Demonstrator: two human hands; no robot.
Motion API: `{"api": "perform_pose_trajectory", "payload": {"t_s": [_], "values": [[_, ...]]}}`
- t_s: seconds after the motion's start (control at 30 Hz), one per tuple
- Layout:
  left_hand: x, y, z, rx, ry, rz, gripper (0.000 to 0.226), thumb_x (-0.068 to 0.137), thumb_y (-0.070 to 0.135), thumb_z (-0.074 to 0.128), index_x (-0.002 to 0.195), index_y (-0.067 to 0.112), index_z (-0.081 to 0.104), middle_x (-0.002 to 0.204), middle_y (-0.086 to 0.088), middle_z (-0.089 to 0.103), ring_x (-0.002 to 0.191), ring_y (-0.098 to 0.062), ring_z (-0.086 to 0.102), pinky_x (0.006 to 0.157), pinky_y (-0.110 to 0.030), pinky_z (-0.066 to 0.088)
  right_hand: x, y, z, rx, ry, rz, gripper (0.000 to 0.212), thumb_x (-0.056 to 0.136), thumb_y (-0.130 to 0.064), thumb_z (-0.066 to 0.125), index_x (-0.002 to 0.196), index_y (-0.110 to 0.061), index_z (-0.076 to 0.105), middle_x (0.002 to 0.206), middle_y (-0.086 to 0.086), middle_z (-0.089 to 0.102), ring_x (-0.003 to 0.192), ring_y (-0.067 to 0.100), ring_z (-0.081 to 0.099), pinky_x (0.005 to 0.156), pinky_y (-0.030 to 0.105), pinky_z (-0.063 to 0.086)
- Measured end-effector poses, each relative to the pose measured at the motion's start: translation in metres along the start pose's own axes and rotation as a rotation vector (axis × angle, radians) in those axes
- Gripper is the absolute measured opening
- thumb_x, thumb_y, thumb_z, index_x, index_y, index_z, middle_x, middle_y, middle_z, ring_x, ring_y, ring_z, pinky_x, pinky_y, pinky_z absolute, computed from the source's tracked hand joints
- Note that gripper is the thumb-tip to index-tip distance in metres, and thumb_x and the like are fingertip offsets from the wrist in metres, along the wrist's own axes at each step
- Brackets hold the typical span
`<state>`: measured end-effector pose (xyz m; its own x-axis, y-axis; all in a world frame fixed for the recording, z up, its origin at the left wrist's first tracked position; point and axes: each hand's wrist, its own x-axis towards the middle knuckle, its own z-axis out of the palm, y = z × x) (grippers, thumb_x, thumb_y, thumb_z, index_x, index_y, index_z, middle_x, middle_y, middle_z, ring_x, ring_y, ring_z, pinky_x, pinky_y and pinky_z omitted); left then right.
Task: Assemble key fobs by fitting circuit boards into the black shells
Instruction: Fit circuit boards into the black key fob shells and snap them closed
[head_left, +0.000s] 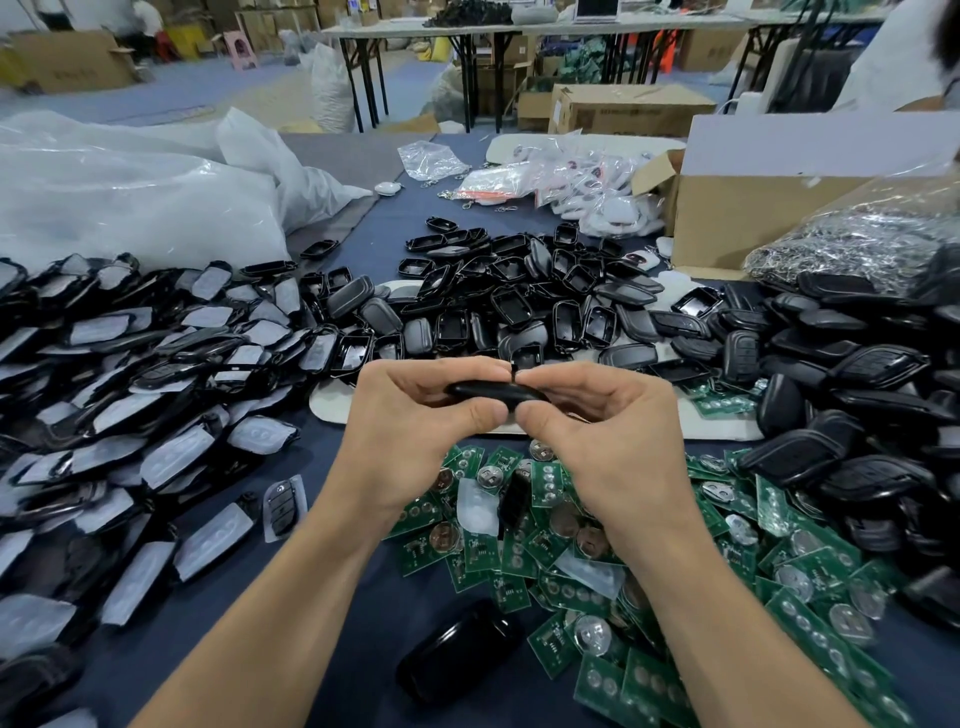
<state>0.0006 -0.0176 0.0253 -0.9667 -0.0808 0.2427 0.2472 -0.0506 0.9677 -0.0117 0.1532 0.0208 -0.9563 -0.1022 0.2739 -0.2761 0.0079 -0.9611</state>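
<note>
My left hand (415, 415) and my right hand (602, 431) both grip one black key fob (493, 391), held edge-on above the table, thumbs underneath and fingers curled over the top. Whether a board sits inside it is hidden. Below my hands lies a heap of green circuit boards (675, 571) with round metal battery clips. Empty black shells (519, 296) are piled beyond my hands. Closed black shells (841, 415) are heaped at the right.
Shell halves with white button pads (130, 374) cover the left of the table. One black fob (457, 654) lies alone near the front edge. A cardboard box (753, 208), bags of white parts (582, 182) and large clear plastic bags (130, 197) stand at the back.
</note>
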Motion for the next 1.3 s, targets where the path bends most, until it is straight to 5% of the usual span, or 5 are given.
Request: {"api": "perform_pose_trajectory", "payload": {"t_s": [0.4, 0.73, 0.93, 1.1, 1.3], "values": [[-0.0015, -0.0033, 0.0020, 0.020, 0.006, 0.042, 0.029, 0.073, -0.006, 0.084, 0.092, 0.017, 0.084, 0.096, -0.007, 0.081, 0.094, -0.026, 0.078, 0.081, -0.028, 0.062, -0.0005, 0.0007, 0.0029, -0.001, 0.039, -0.001, 0.028, 0.078, 0.001, 0.085, 0.084, -0.027, 0.082, 0.080, -0.006, 0.080, 0.076, 0.015, 0.077, 0.071, 0.026, 0.062], [0.0010, 0.0023, 0.0021, -0.224, 0.018, -0.089, 0.021, 0.069, 0.006, 0.077, 0.086, 0.016, 0.084, 0.100, -0.009, 0.080, 0.088, -0.017, 0.076, 0.074, -0.021, 0.059, 0.0029, -0.0006, -0.0018, 0.042, -0.002, -0.009, 0.030, 0.081, 0.005, 0.080, 0.093, -0.023, 0.082, 0.080, -0.003, 0.080, 0.075, 0.014, 0.078, 0.068, 0.020, 0.059], [-0.0003, 0.0015, 0.0034, -0.016, 0.028, -0.054, 0.027, 0.078, -0.010, 0.077, 0.099, 0.007, 0.079, 0.093, -0.007, 0.081, 0.085, -0.018, 0.079, 0.077, -0.019, 0.060, 0.0013, -0.0054, -0.0030, 0.072, 0.046, -0.027, 0.032, 0.081, 0.005, 0.080, 0.087, -0.026, 0.082, 0.077, -0.005, 0.079, 0.070, 0.012, 0.077, 0.066, 0.018, 0.058], [-0.0022, 0.0001, 0.0054, 0.110, 0.024, 0.051, 0.031, 0.072, 0.009, 0.083, 0.096, 0.028, 0.084, 0.109, 0.005, 0.080, 0.108, -0.016, 0.075, 0.090, -0.027, 0.060, -0.0029, -0.0038, -0.0006, -0.162, 0.074, -0.024, 0.025, 0.080, -0.012, 0.085, 0.089, -0.035, 0.083, 0.075, -0.013, 0.077, 0.071, 0.013, 0.075, 0.067, 0.034, 0.064], [-0.0025, 0.0038, 0.0069, 0.000, 0.023, 0.094, 0.024, 0.072, 0.002, 0.084, 0.084, 0.022, 0.085, 0.093, 0.000, 0.081, 0.090, -0.015, 0.077, 0.079, -0.021, 0.059, -0.0038, -0.0065, 0.0011, -0.130, 0.063, -0.063, 0.026, 0.078, -0.008, 0.086, 0.089, -0.031, 0.083, 0.073, -0.010, 0.077, 0.069, 0.010, 0.074, 0.067, 0.024, 0.060]]}}
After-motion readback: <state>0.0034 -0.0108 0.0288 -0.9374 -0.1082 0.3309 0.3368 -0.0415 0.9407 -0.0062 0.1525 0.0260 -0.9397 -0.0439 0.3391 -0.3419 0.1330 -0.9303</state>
